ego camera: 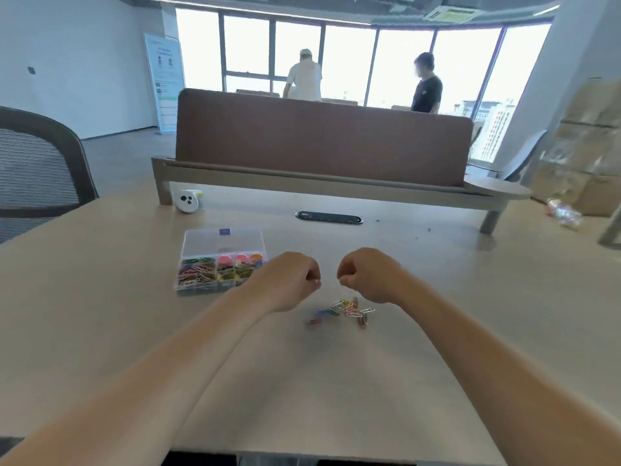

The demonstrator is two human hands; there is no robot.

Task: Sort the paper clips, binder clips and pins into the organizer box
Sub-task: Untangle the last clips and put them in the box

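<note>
Both hands hover low over the desk (100,314), knuckles facing each other. The left hand (285,280) has its fingers curled in tight, and so does the right hand (366,275). Whether either one pinches a clip I cannot tell, since the fingertips are blurred and turned under.

Right beneath them, nearer the right wrist, lies the little heap of loose paper clips (342,311), a tangle of mixed colours flat on the wood. The organizer box (195,288) sits just to the left of the left hand, with its lid (221,242) tipped back and open. Its left compartment already holds a colourful heap of sorted clips (196,272). The compartments beside it hold pink, orange and yellowish pieces (pins or binder clips, too soft to call).

The step looks like gathering these last clips. The best approach, I'd say, is to rake them together with the fingertips, take a small bunch rather than one clip at a time, carry it low across to that left compartment, and let go only once it is inside the walls. Linked clips could drag strays off the desk.
</note>
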